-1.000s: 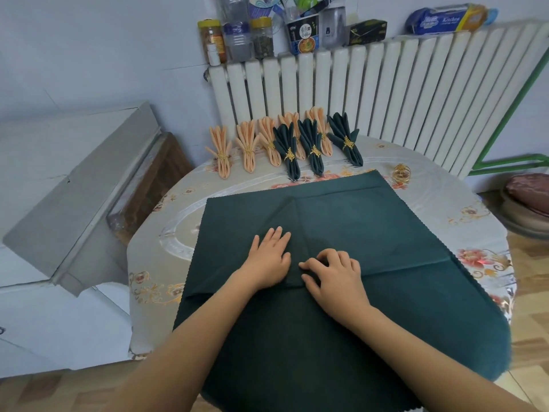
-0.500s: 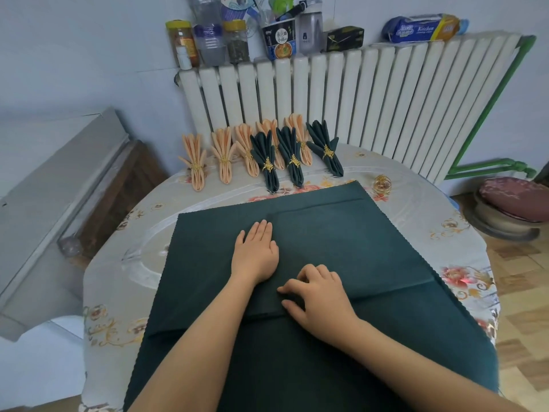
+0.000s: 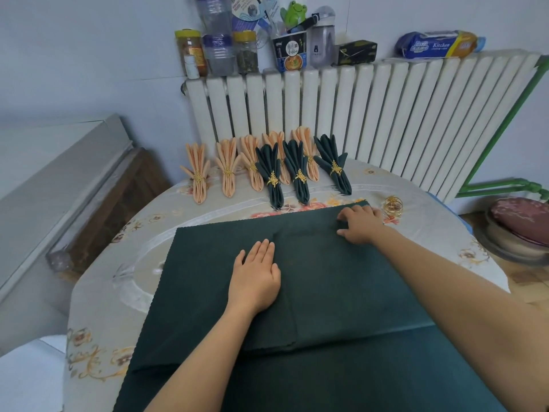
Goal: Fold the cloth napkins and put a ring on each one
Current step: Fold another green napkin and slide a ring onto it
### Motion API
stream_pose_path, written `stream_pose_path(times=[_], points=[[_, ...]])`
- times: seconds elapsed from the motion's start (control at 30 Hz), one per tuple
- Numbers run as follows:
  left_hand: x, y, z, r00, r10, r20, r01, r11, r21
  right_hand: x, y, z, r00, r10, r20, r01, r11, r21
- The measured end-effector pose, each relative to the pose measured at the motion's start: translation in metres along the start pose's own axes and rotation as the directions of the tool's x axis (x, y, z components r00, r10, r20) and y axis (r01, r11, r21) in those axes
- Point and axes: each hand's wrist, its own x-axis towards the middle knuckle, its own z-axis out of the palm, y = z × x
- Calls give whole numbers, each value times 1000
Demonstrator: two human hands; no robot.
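While the left hand [image 3: 255,281] lay flat, fingers straight and together, pressing on the middle of the green napkin [image 3: 341,281], the right hand [image 3: 361,223] was at the napkin's far right corner, fingers curled onto the cloth edge and thumb set against it — a grip on that corner. The napkin was spread across the table [image 3: 118,263], its near part hanging over the table's front edge, with a crease running across it below the left wrist. One loose gold ring [image 3: 393,206] stood on the table just beside the right hand, apart from the napkin. Eight finished napkins stood in a row at the table's far edge against the radiator [image 3: 386,114] — five peach napkins [image 3: 227,168] and three green ones [image 3: 272,173], each banded with a gold ring. Jars, bottles and packets lined the radiator top.
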Motion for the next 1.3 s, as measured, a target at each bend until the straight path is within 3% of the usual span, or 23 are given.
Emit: stream_pose_path(times=[0.1,0.2,0.37,0.57,0.7,0.87,1.1,1.3], points=[[1,0,0,1000,-1,-7,1,1000,-3,8,5,-17,989,-1,150,21,991,-134],[0,-1,-1,1000,-7,-10,7,1000,-3,6,12,-25,986,19,164,9,985,-171],[1,-4,-2,1000,-12,-1,12,1000,-1,-19,22,-39,998,22,-50,-17,994,104],[2,-3,-3,1000,-8,0,8,1000,-16,-91,-8,-31,968,5,-251,88,930,358],[-1,0,-5,1000,-2,8,3,999,-36,-136,-45,4,926,-56,-374,171,944,282],[-2,-1,-5,1000,20,-6,-20,999,-49,-166,-79,50,806,-148,-572,316,926,205],[-3,-1,-6,998,53,18,-53,999,-3,-184,-95,74,742,-231,-629,395,909,131],[-2,-3,-5,996,71,55,-75,994,84,-193,-98,81,705,-208,-678,382,917,116]])
